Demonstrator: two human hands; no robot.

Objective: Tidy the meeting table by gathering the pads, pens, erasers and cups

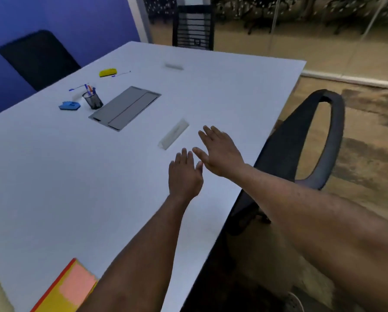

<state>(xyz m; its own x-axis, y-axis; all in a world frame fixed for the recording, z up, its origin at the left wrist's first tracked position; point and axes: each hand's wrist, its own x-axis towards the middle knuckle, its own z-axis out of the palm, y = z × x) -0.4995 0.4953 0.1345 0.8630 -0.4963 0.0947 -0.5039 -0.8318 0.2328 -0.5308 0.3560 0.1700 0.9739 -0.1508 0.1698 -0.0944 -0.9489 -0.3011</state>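
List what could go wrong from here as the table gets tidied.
1. The black mesh pen cup stands upright with pens poking out; a careless reach for the blue eraser right beside it might tip it.
2. The clear acrylic name stand near the open right hand is pale against the white table and easy to knock.
3. The loose blue pen by the yellow eraser could roll.

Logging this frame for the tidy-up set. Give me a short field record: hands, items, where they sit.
left hand: open, flat, holds nothing
right hand: open, fingers straight, holds nothing
pen cup: upright, pens inside, far left on table
blue eraser: left of pen cup
yellow eraser: beyond pen cup, pen beside it
pad: near edge
name stand: just ahead of hands
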